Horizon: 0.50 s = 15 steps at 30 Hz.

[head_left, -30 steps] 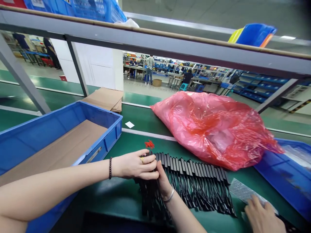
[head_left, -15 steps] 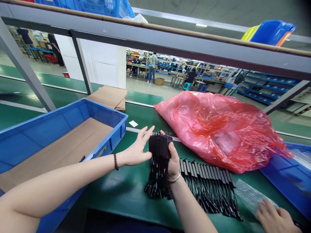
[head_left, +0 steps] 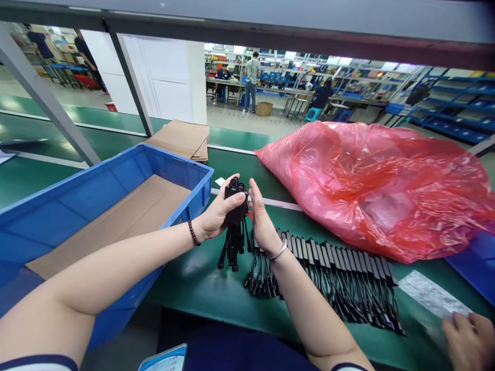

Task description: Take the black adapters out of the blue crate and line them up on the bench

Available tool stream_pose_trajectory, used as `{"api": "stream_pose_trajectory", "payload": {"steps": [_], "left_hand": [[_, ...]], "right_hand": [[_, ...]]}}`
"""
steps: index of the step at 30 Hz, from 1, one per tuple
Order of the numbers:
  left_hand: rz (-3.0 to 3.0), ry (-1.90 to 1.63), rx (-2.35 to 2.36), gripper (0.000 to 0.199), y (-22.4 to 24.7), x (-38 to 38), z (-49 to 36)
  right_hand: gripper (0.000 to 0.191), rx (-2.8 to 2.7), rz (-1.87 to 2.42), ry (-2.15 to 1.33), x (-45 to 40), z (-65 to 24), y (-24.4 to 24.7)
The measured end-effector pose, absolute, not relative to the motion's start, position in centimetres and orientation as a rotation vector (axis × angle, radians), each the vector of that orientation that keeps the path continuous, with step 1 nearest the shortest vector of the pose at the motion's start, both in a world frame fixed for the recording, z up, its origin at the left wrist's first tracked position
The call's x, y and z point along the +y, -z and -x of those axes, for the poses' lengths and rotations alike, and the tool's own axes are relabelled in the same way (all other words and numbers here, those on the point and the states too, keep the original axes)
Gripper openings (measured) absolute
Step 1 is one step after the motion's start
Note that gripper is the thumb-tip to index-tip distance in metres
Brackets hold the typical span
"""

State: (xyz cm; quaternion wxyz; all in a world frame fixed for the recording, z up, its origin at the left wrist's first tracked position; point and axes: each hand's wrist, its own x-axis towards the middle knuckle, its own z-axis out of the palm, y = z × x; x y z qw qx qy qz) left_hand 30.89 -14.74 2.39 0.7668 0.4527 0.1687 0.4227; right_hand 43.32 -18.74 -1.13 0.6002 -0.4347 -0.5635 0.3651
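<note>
My left hand (head_left: 215,212) is closed around a small stack of black power adapters (head_left: 234,207), its thumb across their front. Their short cables dangle below, over the green bench. My right hand (head_left: 263,215) is held upright just right of the stack, fingers straight and palm facing it; whether it touches the adapters I cannot tell. A bit of red shows between the right palm and the stack. Partly behind my right wrist, a long row of similar adapters (head_left: 328,255) lies side by side on the bench, cables pointing toward me.
To the left stands a blue bin (head_left: 201,198) lined with cardboard, with brown cardboard sheets (head_left: 181,138) behind it. A large pink plastic bag (head_left: 371,190) fills the back right. Another person's hand (head_left: 467,335) rests near a clear plastic bag (head_left: 435,292).
The stack has passed from my right hand to my left and looks smaller. More adapters lie at the row's left end. My right hand has opened, and the view has tilted down.
</note>
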Motion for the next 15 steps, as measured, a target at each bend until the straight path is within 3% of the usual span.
{"api": "stream_pose_trajectory", "payload": {"steps": [8, 12, 15], "left_hand": [[-0.984, -0.808, 0.141, 0.078, -4.0, -14.7, -30.0], [-0.987, -0.851, 0.158, 0.079, -4.0, -14.8, -30.2], [-0.990, -0.888, 0.184, 0.076, -3.8, -14.5, -30.3]], "right_hand": [[0.023, -1.114, 0.872, -1.381, -22.1, -46.0, 4.0], [0.029, -1.150, 0.897, -1.258, -22.5, -45.3, 3.8], [0.032, -1.137, 1.048, -0.912, -23.1, -44.1, 3.5]]}}
